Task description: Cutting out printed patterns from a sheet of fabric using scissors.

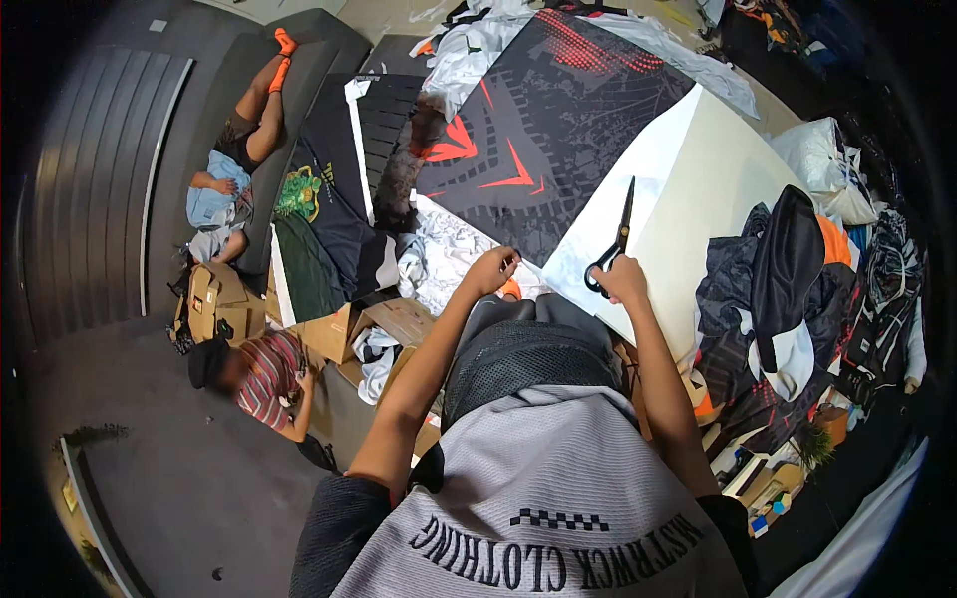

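My right hand [623, 278] grips the handles of black scissors [617, 237], whose blades point up over the white part of a large sheet of fabric [688, 189]. That sheet turns black with red arrow prints [538, 130] toward the upper left. My left hand [490, 269] pinches the near edge of the fabric, where the black print meets the white, a little left of the scissors. Both forearms come up from the lower edge, over my grey mesh shirt.
A heap of dark and orange garments [788, 289] lies at the right of the table. Cardboard boxes [384, 324] with cloth sit below left. One person [261, 374] crouches on the floor at the left; another person [239, 149] lies on a dark mat.
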Available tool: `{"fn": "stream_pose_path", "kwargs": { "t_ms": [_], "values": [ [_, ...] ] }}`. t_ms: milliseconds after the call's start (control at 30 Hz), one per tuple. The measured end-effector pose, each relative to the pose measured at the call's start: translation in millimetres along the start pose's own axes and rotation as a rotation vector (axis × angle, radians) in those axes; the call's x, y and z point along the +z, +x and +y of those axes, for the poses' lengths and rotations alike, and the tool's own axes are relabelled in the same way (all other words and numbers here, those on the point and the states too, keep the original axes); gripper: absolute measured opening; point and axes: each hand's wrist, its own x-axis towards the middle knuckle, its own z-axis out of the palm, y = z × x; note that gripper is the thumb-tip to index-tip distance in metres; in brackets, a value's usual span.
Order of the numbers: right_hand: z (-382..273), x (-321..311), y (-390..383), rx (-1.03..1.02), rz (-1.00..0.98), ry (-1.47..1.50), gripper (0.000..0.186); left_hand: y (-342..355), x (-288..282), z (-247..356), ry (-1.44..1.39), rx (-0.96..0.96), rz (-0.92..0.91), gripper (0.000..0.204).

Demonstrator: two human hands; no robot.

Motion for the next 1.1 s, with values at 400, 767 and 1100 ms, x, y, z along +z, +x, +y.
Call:
{"fn": "stream_pose_path", "kwargs": {
  "t_ms": [400,767,1100],
  "values": [
    [5.6,9.2,-2.6,-0.01,0.15,-0.012,0.037,17.8,-45.7,-2.1,0.114,0.036,-0.134,0.017],
    [-4.0,45.3,-10.3,0.179,0.422,-0.129,0.038,86.3,-134.6,-50.7,0.006,0.144,0.104,0.014],
    [-21.8,71.1,4.4,0.29,0.605,-0.188,0.034,80.2,-199.4,-142.5,0.236,0.204,0.676,0.035]
  ]
}}
